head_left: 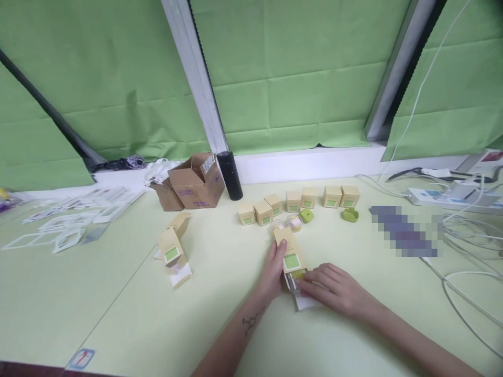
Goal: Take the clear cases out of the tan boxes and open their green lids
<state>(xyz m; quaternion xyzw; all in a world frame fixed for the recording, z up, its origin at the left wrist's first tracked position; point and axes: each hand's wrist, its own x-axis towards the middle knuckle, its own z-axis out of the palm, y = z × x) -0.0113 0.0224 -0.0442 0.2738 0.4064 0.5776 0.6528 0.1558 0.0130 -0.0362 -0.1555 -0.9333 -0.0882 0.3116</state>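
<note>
My left hand (274,272) is closed round a tan cardboard box (290,250) with a green label, its thumb on the upper face. The box's near end is open, with a white flap (304,302) hanging below it. At that opening the fingers of my right hand (334,289) pinch a yellow-green item in shiny clear plastic (295,277), partly inside the box; its exact kind is hidden. Just beyond the box lie a pink-and-white small item (294,223), a green case (306,215) and, further right, an opened green case (349,214).
Several closed tan boxes (263,213) stand in a row behind my hands. Opened tan boxes (172,248) lie at left. A brown carton (196,183) and a black bottle (230,176) stand at the back. White frames (70,220) lie far left; cables (463,277) and a power strip (428,197) at right.
</note>
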